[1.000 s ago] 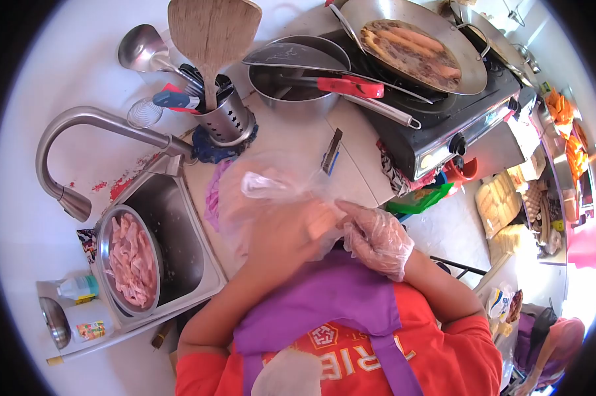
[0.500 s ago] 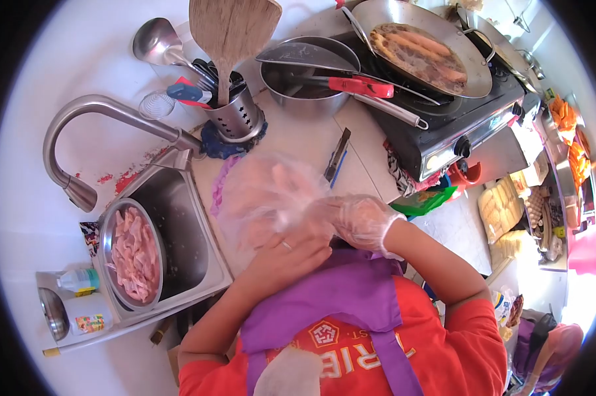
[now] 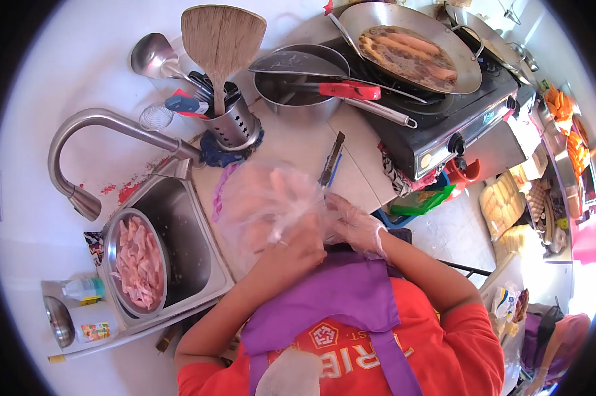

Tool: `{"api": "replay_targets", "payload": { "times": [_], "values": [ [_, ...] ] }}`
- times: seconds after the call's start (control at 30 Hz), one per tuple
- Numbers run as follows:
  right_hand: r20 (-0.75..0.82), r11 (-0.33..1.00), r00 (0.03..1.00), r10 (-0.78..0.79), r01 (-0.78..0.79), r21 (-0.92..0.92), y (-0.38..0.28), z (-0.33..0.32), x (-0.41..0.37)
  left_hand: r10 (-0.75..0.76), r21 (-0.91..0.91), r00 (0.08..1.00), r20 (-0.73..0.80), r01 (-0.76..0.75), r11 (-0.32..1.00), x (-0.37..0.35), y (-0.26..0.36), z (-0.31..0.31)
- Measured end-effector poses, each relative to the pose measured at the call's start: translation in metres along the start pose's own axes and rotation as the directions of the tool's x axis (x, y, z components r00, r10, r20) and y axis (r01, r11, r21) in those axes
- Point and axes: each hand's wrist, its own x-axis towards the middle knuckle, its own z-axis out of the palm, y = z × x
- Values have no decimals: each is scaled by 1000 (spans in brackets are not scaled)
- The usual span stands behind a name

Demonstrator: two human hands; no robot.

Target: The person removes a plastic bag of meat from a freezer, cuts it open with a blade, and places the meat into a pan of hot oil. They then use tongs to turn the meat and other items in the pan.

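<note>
A clear plastic bag (image 3: 245,204) with pale pinkish pieces inside lies on the tiled counter, close to the purple apron. My left hand (image 3: 298,247), bare, has its fingers curled on the bag's near side and closed on the plastic. At the bag's right edge is my right hand (image 3: 354,226), in a clear plastic glove, its fingers bent round the gathered plastic. Above the hands a box cutter (image 3: 332,158) rests on the counter. A purple strip (image 3: 223,191) shows beside the bag's left edge.
Left, a bowl of raw meat (image 3: 138,264) sits in the sink (image 3: 202,264) under a faucet (image 3: 106,119). Behind are a utensil holder (image 3: 235,129) and a pot (image 3: 301,109). Back right, a wok (image 3: 410,49) with frying food stands on the stove (image 3: 436,132). Another person (image 3: 562,343) is at lower right.
My left hand's fingers have curled in tighter on the plastic. My right hand has moved slightly left and stays at the bag. The view has shifted a little.
</note>
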Motion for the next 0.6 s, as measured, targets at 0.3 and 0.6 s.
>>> {"api": "replay_targets", "payload": {
  "times": [0.3,0.6],
  "values": [
    [-103,954,994,-26,-6,-300,-92,-24,1,-178,-42,978,-105,174,984,1,6,7],
    [-276,877,961,2,-134,-461,-67,-42,33,-431,-254,887,-166,384,888,17,5,20]
  ]
}}
